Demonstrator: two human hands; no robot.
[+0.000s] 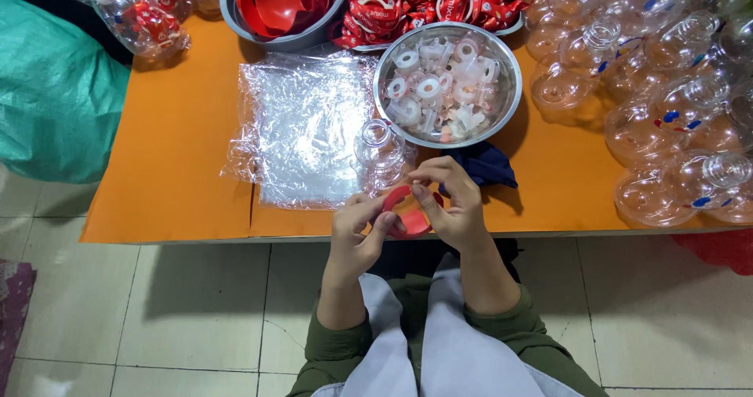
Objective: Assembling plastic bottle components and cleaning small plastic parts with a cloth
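Observation:
My left hand (pixel 357 232) and my right hand (pixel 455 205) meet over the table's front edge, both gripping a red plastic lid (pixel 401 209) between the fingers. Just beyond the hands a clear round plastic bottle (pixel 380 155) stands on a stack of clear plastic bags (pixel 302 126). A steel bowl (pixel 447 83) of small white plastic ring parts sits behind the right hand.
The orange table (pixel 180 154) carries a grey bowl of red lids (pixel 282 9), a tray of red straps (pixel 427 1), and a heap of clear round bottles (pixel 667 99) at right. A dark blue cloth (pixel 486 165) lies near my right hand. A green sack (pixel 55 91) stands left.

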